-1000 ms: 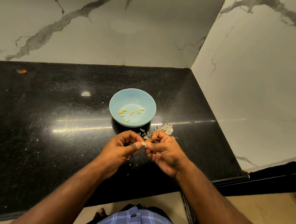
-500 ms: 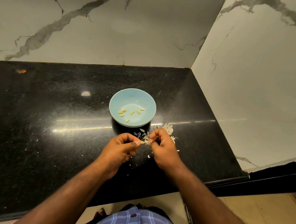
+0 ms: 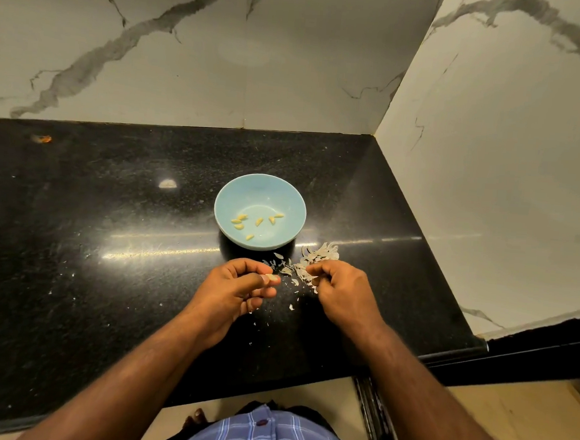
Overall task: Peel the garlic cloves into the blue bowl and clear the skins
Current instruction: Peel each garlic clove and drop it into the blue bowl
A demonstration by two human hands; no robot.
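Observation:
A light blue bowl stands on the black counter and holds several peeled yellowish garlic cloves. Just in front of the bowl, my left hand pinches a small garlic clove between thumb and fingertips. My right hand is a short way to the right, fingers curled, pinching bits of papery skin at its fingertips. A heap of pale garlic skins lies by the bowl's front right side, with small flakes scattered between and below my hands.
Marble walls close the counter at the back and on the right, forming a corner. The counter's front edge runs just below my forearms. A small orange scrap lies at the far left back.
My hands have come apart: the right one pulled away to the right with skin, while the left keeps the clove. More flakes lie on the counter between them.

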